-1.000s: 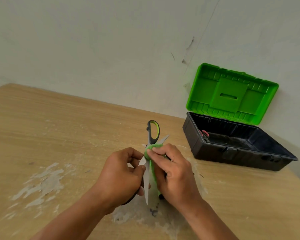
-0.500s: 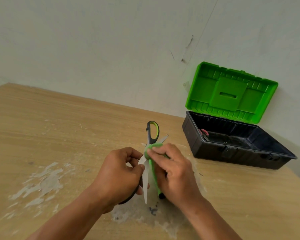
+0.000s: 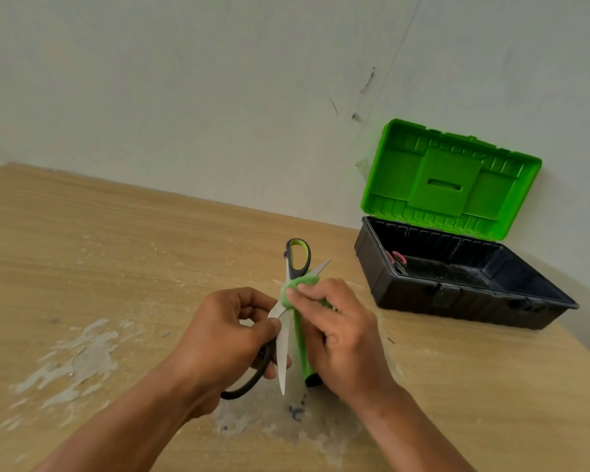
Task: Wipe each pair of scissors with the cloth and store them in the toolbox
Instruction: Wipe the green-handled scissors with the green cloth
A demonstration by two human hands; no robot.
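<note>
My left hand [image 3: 223, 338] grips the lower handle of a pair of black-and-green scissors [image 3: 283, 349], held spread open above the table. One blade points down toward me, the other blade tip sticks out up and right. My right hand [image 3: 341, 332] pinches a green cloth [image 3: 295, 287] around the scissors near their pivot. The toolbox [image 3: 457, 287] stands open at the right, black tub with a raised green lid [image 3: 450, 178]. A red-handled pair of scissors [image 3: 398, 258] lies inside its left end.
The wooden table [image 3: 116, 253] has pale worn patches at the left and under my hands. A white wall runs close behind the table and the toolbox. The table's right edge lies just past the toolbox.
The cloth under my right fingers has shifted slightly up along the scissors. Both hands stay in nearly the same place.
</note>
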